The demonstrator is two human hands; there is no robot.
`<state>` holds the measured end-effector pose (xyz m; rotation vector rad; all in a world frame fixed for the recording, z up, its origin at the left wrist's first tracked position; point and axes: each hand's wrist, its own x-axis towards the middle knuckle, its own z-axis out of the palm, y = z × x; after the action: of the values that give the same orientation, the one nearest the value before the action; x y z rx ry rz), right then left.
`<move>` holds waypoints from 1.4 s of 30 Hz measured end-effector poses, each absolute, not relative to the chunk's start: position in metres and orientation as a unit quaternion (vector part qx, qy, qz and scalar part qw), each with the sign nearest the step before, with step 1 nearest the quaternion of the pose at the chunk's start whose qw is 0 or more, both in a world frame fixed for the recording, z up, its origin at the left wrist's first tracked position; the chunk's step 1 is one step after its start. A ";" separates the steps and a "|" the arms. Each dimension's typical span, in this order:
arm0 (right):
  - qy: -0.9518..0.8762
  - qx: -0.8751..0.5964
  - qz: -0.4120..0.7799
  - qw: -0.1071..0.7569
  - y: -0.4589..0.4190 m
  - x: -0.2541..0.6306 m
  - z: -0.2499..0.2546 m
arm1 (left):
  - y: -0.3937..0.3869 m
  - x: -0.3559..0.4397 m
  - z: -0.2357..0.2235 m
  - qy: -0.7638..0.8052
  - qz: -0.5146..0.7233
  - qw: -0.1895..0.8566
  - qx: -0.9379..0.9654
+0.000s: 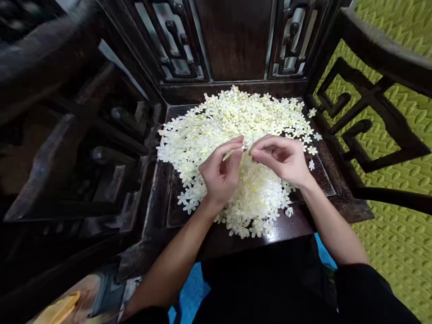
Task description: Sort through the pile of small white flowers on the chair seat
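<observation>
White flowers [229, 114]: heaped on the chair seat [173, 209], strays at 3 o'clock; backrest [234, 40] is 12.
Left hand [218, 182]: narrow pinch over your heap; contents too small to tell.
Right hand [293, 162]: likewise, just beside, at 3.
Pinching: you seem to handle single flowers; next calls for a light touch.
Armrests [391, 56]: edges at 9 and 3; open seat at 4 and 8.

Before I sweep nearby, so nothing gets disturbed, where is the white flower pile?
In the head view, the white flower pile lies mid-picture on the dark wooden seat, beneath the left hand and right hand, in front of the carved backrest.
</observation>
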<state>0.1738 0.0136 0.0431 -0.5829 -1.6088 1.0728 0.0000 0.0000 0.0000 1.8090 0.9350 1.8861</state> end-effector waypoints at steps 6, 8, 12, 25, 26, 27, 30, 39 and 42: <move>-0.673 -0.234 0.448 0.540 0.011 0.169 0.040 | -0.002 -0.002 0.001 0.343 0.648 0.117 0.670; -0.677 -0.235 0.446 0.536 0.012 0.169 0.038 | -0.001 -0.002 0.001 0.344 0.650 0.105 0.669; -0.669 -0.237 0.463 0.531 0.012 0.168 0.037 | -0.002 -0.002 0.002 0.344 0.651 0.105 0.668; -0.661 -0.250 0.478 0.522 0.010 0.168 0.038 | 0.001 -0.002 0.004 0.312 0.648 0.065 0.692; -0.661 -0.250 0.479 0.521 0.010 0.169 0.038 | 0.001 -0.003 0.003 0.312 0.647 0.064 0.693; -0.660 -0.249 0.481 0.520 0.011 0.169 0.038 | 0.002 -0.003 0.002 0.311 0.645 0.063 0.695; -0.660 -0.246 0.485 0.519 0.011 0.169 0.038 | 0.003 -0.005 0.001 0.306 0.638 0.054 0.705; -0.659 -0.241 0.488 0.518 0.010 0.169 0.039 | 0.003 -0.005 0.001 0.292 0.641 0.052 0.708; -0.661 -0.244 0.483 0.520 0.011 0.170 0.039 | 0.004 -0.005 0.000 0.293 0.639 0.054 0.709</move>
<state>0.1698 0.0105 0.0388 -0.5849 -1.5853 1.1570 -0.0049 0.0037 -0.0003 2.1531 0.8885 1.9424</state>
